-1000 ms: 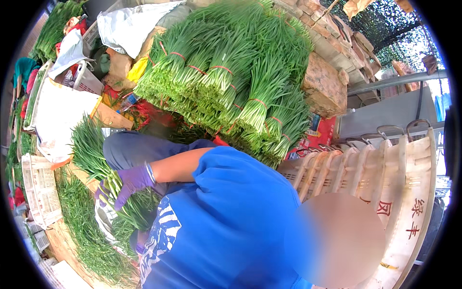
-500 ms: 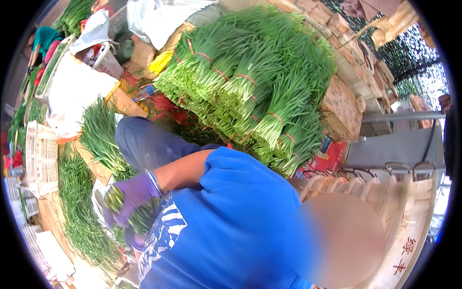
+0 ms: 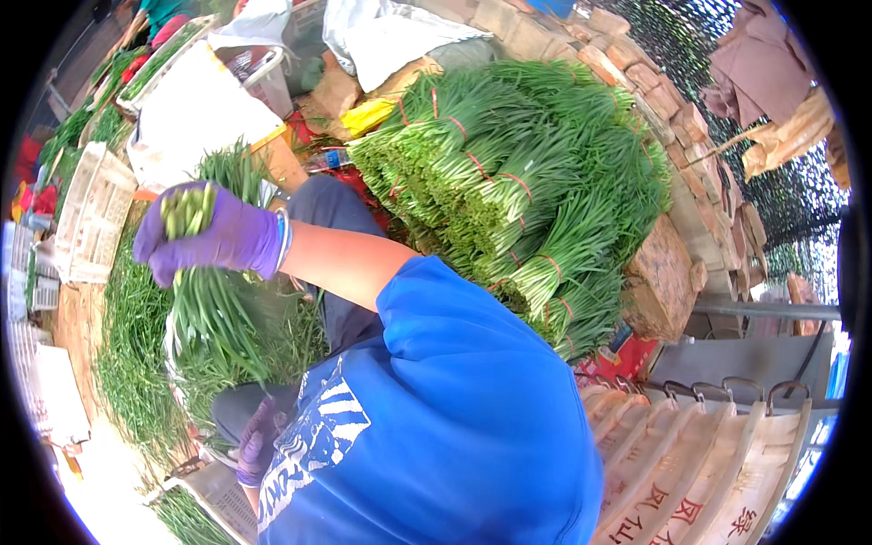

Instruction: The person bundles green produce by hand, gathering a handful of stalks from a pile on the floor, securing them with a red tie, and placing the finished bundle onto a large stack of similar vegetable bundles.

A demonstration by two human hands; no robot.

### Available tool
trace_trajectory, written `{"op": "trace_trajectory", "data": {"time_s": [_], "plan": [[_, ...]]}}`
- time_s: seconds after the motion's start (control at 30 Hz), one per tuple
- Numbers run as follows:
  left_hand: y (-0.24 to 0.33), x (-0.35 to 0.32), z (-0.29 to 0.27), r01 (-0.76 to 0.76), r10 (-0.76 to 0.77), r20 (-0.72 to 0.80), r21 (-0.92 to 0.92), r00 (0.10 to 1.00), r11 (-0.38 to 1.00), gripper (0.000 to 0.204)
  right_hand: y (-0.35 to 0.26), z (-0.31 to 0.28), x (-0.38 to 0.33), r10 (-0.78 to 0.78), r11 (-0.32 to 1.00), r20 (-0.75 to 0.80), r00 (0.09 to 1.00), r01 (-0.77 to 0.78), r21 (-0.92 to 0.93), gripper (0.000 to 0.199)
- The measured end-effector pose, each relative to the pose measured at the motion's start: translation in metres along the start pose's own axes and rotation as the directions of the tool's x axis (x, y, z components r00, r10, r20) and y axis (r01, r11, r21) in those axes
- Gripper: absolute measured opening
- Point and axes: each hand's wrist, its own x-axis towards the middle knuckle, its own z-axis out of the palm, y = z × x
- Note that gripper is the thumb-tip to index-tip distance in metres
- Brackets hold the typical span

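My right hand (image 3: 213,232), in a purple glove, is closed round a bunch of green chives (image 3: 213,318). Cut stem ends poke out above the fist, while the long leaves hang below it over my lap. Close to my blue shirt is my left hand (image 3: 261,442), also gloved in purple; it is shaded and partly behind the shirt, its fingers loosely stretched with nothing visible in them. Loose chives (image 3: 136,363) lie in a heap left of my legs. A big stack of chive bundles (image 3: 518,200), tied with red bands, rises ahead and right.
White plastic crates (image 3: 91,209) stand at the left. Nested pale crates (image 3: 690,454) with metal handles lie at the right. Behind the stack runs a brick wall (image 3: 663,100). A white bag (image 3: 391,45) and a clear bottle (image 3: 327,161) are farther ahead.
My right hand has moved away from my shirt and left hand, lifting the chives so their leaves hang free. The whole view has shifted; the stack now appears farther right and lower.
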Motion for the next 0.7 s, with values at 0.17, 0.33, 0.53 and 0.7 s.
{"op": "trace_trajectory", "data": {"time_s": [0.17,0.33,0.53,0.7], "plan": [[0.005,-0.013,0.002,-0.027,0.023,-0.046,-0.096,0.999,0.995,0.049,0.045,0.037,0.009,-0.222,0.945,0.468,0.855,0.306,-0.111,0.013],[0.008,-0.023,0.015,0.017,-0.018,0.000,-0.373,1.000,0.928,0.051,0.099,0.066,-0.023,-0.171,0.808,0.883,0.437,0.575,-0.127,0.032],[0.028,-0.018,0.043,0.032,0.072,0.147,-0.604,0.987,0.796,0.053,0.082,0.072,-0.065,0.412,0.797,0.884,0.219,0.382,-0.467,0.055],[0.007,0.008,0.002,0.134,0.260,0.438,-0.688,0.861,0.714,0.052,0.090,0.051,-0.063,0.432,0.902,0.782,0.449,-0.215,-0.375,0.034]]}}
